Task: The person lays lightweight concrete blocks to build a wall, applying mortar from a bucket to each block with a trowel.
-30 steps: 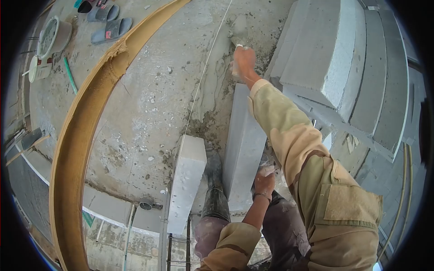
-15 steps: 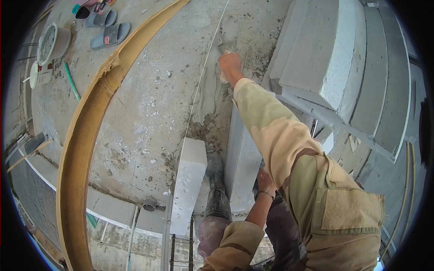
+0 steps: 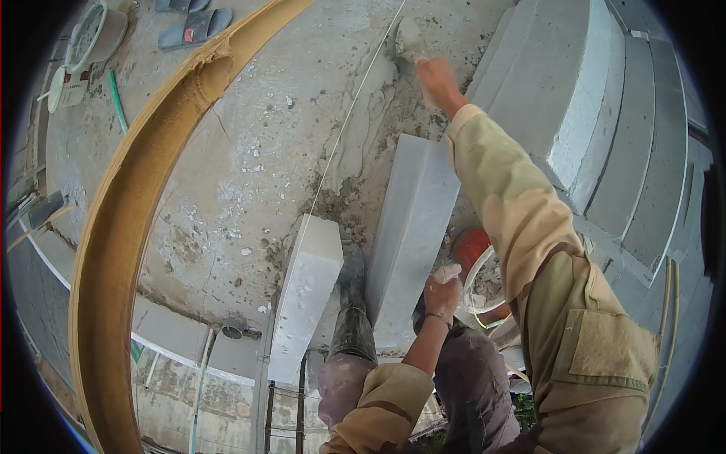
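Note:
My right hand [image 3: 439, 82] is closed at the upper middle, gripping what looks like a trowel [image 3: 409, 39] with a mortar-smeared blade low over the floor. Wet grey mortar [image 3: 354, 140] lies in a strip beside a taut white string [image 3: 338, 139]. My left hand [image 3: 442, 293] is closed in front of my body, its fingertips pale with dust; anything inside it is hidden. Just left of it a long light-grey block [image 3: 412, 227] lies between my hands. A shorter pale block [image 3: 308, 291] sits farther left, under the string's near end.
A curved yellow channel [image 3: 113, 250] crosses the left side. Large grey blocks [image 3: 529, 83] are stacked at the right. By my right sleeve is a red bucket [image 3: 470, 246]. A white tub [image 3: 98, 38] and sandals [image 3: 195, 32] are at the upper left. My boot [image 3: 352, 325] stands between the two blocks.
My right hand has moved farther up and right along the floor, and the trowel blade now shows. My left hand has come out from behind the right sleeve, and the red bucket has come into view.

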Demonstrator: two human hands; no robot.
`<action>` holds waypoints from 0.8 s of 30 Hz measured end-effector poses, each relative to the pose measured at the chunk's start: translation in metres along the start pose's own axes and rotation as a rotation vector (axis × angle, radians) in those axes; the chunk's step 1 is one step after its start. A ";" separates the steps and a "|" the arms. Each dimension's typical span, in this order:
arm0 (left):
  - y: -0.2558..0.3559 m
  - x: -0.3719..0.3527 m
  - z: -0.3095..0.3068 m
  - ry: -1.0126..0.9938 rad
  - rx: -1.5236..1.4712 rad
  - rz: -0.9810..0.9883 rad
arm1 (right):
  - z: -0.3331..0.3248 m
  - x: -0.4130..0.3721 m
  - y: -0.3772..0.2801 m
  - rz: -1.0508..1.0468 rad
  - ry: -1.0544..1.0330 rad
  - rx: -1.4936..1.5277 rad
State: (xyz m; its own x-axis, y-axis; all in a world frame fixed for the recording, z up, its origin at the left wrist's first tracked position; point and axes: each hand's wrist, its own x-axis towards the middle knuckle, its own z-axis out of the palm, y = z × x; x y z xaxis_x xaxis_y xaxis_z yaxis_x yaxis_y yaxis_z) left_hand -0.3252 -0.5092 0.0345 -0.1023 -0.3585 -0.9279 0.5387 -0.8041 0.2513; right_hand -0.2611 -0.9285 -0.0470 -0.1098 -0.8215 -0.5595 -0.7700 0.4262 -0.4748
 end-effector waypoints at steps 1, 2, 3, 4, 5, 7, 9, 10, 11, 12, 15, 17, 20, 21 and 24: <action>0.010 -0.007 0.001 -0.005 0.052 -0.016 | -0.012 0.033 0.020 -0.275 -0.070 -0.094; 0.012 -0.010 0.003 -0.002 0.043 -0.022 | -0.025 0.070 0.039 -0.551 -0.141 -0.187; 0.013 -0.012 0.005 -0.005 0.024 -0.034 | -0.036 0.094 0.043 -0.551 -0.149 -0.193; 0.013 -0.012 0.005 -0.006 0.008 -0.044 | -0.043 0.113 0.045 -0.884 -0.125 -0.678; 0.012 -0.011 0.005 -0.003 0.005 -0.049 | -0.046 0.128 0.047 -1.200 -0.091 -1.170; 0.006 -0.009 0.003 -0.013 0.032 -0.021 | -0.038 0.149 0.059 -0.861 -0.270 -0.875; 0.002 -0.010 0.004 -0.008 -0.009 -0.036 | -0.041 0.140 0.061 -0.510 -0.410 -0.589; 0.002 -0.009 0.005 0.002 -0.048 -0.041 | -0.039 0.123 0.060 -0.774 -0.323 -0.973; -0.009 -0.002 0.003 -0.008 -0.039 -0.032 | -0.037 0.107 0.052 -1.036 -0.213 -1.355; -0.007 -0.002 0.005 -0.009 -0.042 -0.028 | -0.036 0.095 0.045 -1.040 -0.210 -1.358; 0.001 -0.009 0.005 0.002 -0.078 -0.048 | -0.033 0.060 0.023 -0.683 -0.257 -0.795; 0.014 -0.017 0.004 0.016 -0.013 -0.029 | -0.037 0.045 0.015 -0.277 -0.344 -0.561; -0.006 -0.008 0.003 0.027 -0.081 -0.003 | -0.022 0.046 0.033 -0.400 -0.332 -0.617; -0.008 -0.009 0.002 0.029 -0.082 -0.004 | -0.021 0.043 0.035 -0.401 -0.334 -0.616; -0.002 -0.013 0.001 0.021 -0.032 0.011 | -0.019 0.032 0.035 -0.451 -0.367 -0.673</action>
State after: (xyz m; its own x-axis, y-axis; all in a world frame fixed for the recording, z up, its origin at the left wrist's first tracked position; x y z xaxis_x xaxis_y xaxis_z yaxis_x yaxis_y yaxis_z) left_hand -0.3254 -0.5036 0.0465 -0.0790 -0.3574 -0.9306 0.5661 -0.7844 0.2532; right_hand -0.3032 -0.9471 -0.0689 0.4125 -0.6352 -0.6529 -0.9102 -0.3167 -0.2669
